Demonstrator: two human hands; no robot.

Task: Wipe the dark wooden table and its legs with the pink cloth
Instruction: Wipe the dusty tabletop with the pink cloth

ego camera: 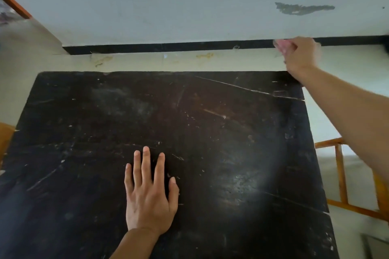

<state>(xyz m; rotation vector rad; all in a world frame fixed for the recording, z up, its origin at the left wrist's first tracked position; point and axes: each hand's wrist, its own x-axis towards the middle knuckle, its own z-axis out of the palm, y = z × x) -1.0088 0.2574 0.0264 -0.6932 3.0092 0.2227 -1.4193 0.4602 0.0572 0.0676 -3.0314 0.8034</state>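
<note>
The dark wooden table (pixel 210 132) fills the middle of the view, its top scratched and dusty. My left hand (pixel 148 193) rests flat on the near middle of the top, fingers straight and spread. My right hand (pixel 299 54) reaches past the table's far right corner and grips the pink cloth (pixel 281 45), which shows as a blurred bunch at the fingertips. The hand is blurred by motion. The table's legs are hidden below the top.
A pale wall (pixel 189 6) with a black skirting strip (pixel 168 47) stands just behind the table, leaving a narrow floor gap. An orange wooden frame (pixel 342 176) stands right of the table. A brown object (pixel 5 134) shows at the left edge.
</note>
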